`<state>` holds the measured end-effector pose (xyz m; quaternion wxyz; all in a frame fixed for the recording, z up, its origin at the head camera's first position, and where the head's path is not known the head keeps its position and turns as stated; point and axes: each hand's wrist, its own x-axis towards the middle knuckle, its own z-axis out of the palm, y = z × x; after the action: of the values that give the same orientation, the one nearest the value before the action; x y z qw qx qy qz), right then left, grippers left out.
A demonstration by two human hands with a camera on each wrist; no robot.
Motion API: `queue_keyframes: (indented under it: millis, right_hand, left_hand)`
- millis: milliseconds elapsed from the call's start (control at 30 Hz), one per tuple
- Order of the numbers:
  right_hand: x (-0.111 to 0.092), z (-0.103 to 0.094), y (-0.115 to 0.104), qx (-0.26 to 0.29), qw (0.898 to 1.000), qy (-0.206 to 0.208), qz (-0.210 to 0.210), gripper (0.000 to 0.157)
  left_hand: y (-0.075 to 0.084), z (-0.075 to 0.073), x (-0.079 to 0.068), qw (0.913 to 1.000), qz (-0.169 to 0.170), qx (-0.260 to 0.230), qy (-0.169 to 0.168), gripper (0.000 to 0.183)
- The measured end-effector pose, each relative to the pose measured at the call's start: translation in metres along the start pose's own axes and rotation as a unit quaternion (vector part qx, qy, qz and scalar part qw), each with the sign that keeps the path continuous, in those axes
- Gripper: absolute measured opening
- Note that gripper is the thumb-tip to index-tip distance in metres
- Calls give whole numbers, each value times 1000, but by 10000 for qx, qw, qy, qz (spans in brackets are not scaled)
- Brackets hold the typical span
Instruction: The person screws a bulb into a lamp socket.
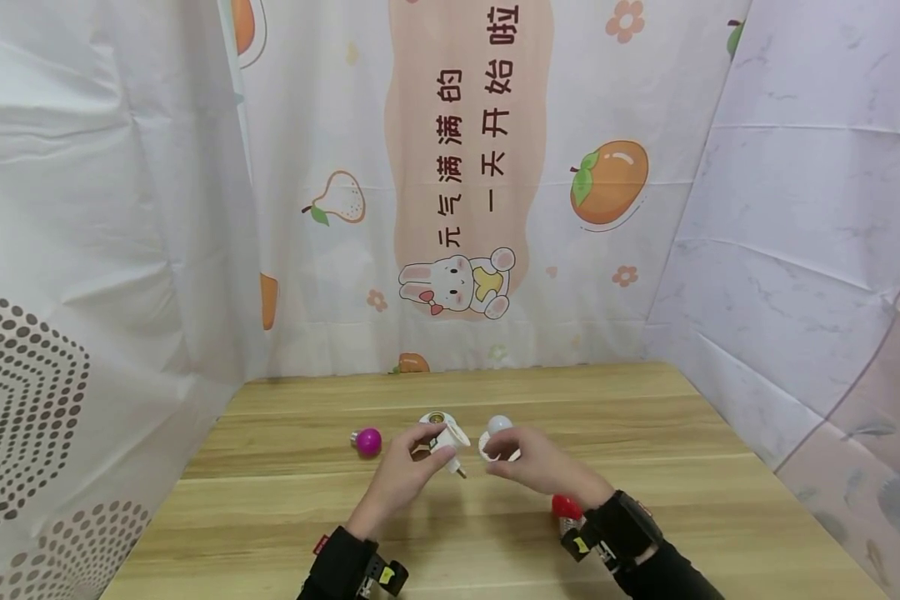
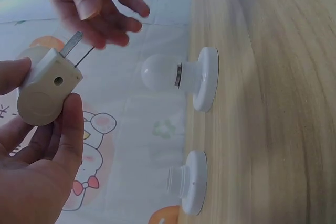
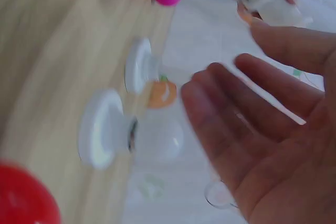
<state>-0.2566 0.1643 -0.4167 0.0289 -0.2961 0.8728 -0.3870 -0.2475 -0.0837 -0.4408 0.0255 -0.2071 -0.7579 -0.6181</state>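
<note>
My left hand (image 1: 407, 467) pinches a white plug-in lamp socket (image 2: 44, 90) between thumb and fingers, above the table. Its two metal prongs (image 2: 72, 44) point toward my right hand in the left wrist view. The right hand (image 1: 540, 465) holds nothing; its fingers are spread and loosely bent, apart from the socket. Behind the right hand, a white bulb (image 2: 160, 72) stands in a round white lamp base (image 2: 209, 80), a strip of its metal collar showing. Another round lamp base (image 2: 197, 182) without a bulb stands beside it, behind the left hand.
A purple bulb (image 1: 369, 442) lies on the wooden table (image 1: 285, 517) at the left. A red bulb (image 1: 566, 506) lies near my right wrist, partly hidden by the wrist camera. Printed curtains (image 1: 330, 275) hang behind the table and at both sides.
</note>
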Motion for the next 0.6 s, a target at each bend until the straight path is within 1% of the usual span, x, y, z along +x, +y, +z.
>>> queue_keyframes:
  millis: [100, 200, 267, 333, 433, 467, 533, 600]
  right_hand:
    - [-5, -9, 2, -376, 9992, -75, 104, 17]
    - [-11, -17, 4, -741, 9965, -221, 313, 20]
    - [-16, -21, 6, -951, 9925, -377, 663, 24]
    - [-20, -23, 7, -1220, 9841, -548, 1168, 27]
    - [-25, -24, 10, -1586, 9646, -858, 1927, 30]
    - [-27, -23, 12, -1699, 9581, -947, 2104, 29]
    - [-30, -22, 14, -1755, 9498, -1118, 2337, 29]
    - [-32, -20, 16, -1709, 9475, -1188, 2425, 28]
  left_hand:
    - [-1, 1, 0, 10000, 13, -58, 23, 43]
    - [-2, 2, 0, 10000, 26, -53, 48, 41]
    - [-3, 2, 0, 10000, 37, -22, 56, 41]
    - [-3, 3, 0, 10000, 27, 37, 33, 42]
    - [-2, 4, 1, 9999, 52, 90, -30, 44]
    - [-2, 5, 1, 9999, 64, 114, -47, 45]
    - [-2, 5, 1, 9998, 105, 144, -90, 45]
    - [-2, 5, 1, 9997, 161, 183, -102, 44]
